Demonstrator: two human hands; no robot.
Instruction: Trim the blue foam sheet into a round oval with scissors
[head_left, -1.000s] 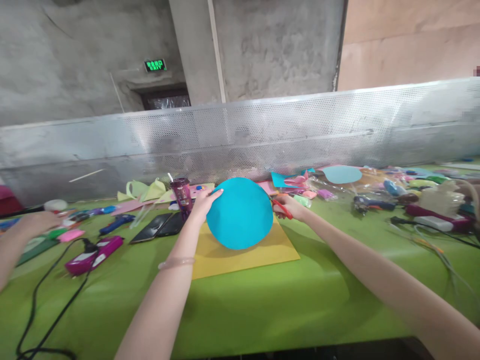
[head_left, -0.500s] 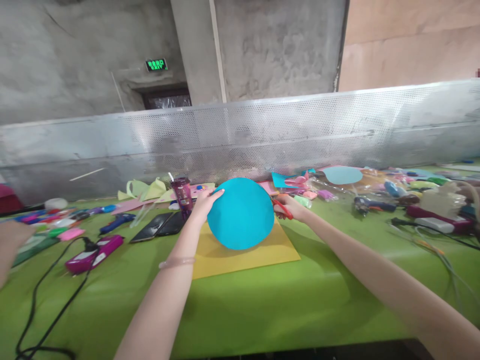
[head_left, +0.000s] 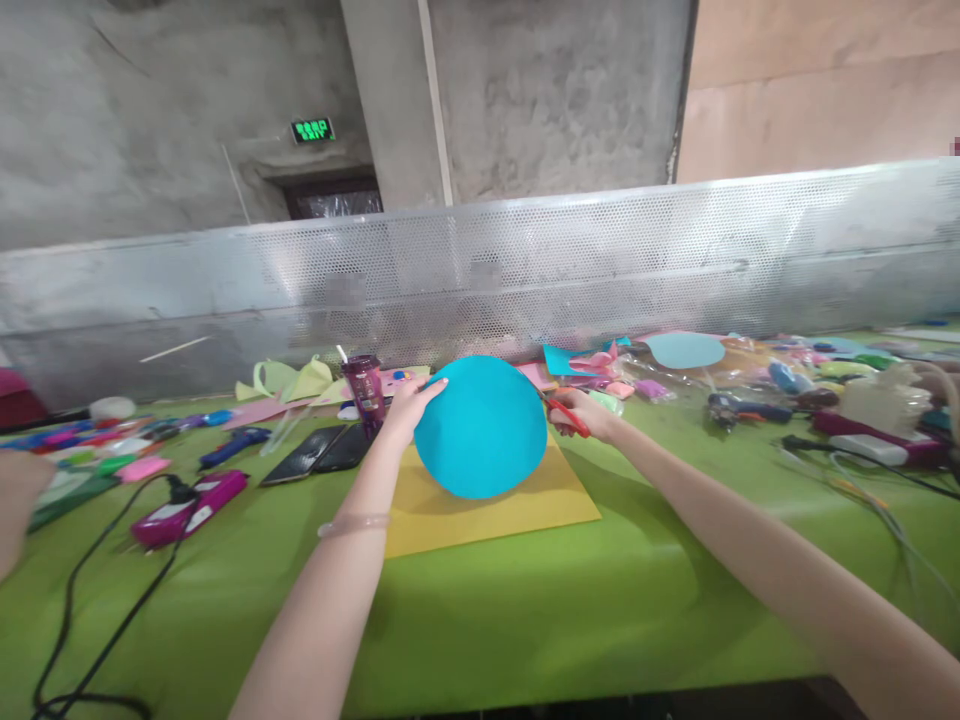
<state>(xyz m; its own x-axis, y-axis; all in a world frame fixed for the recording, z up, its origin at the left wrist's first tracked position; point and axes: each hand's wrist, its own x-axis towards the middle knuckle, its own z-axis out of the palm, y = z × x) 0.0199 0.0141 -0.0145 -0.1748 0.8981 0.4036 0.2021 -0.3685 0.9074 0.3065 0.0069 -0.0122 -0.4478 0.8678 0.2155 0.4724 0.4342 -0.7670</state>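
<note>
A round sheet of blue paper (head_left: 481, 428) is held up in front of me, facing me. My left hand (head_left: 414, 403) pinches its upper left edge, thumb on the front and fingers behind. At the right edge of the paper, my right hand (head_left: 583, 411) grips red-handled scissors (head_left: 568, 417). The scissor blades lie against the paper's edge; their tips are hard to make out. Beneath the blue paper, a yellow sheet (head_left: 517, 508) lies flat on the green-covered table (head_left: 570, 610).
A purple cup with a straw (head_left: 365, 392) and a dark phone-like case (head_left: 304, 455) are left of my left hand. Purple power strips (head_left: 191, 508) with cables lie on both sides. Craft scraps line the back, before a perforated metal barrier (head_left: 480, 280). Another person's arm (head_left: 21, 500) shows at left.
My right hand and the scissors have shifted very slightly, and the handles look a little wider apart. The blue paper and my left hand stay almost still. The other person's arm moved slightly.
</note>
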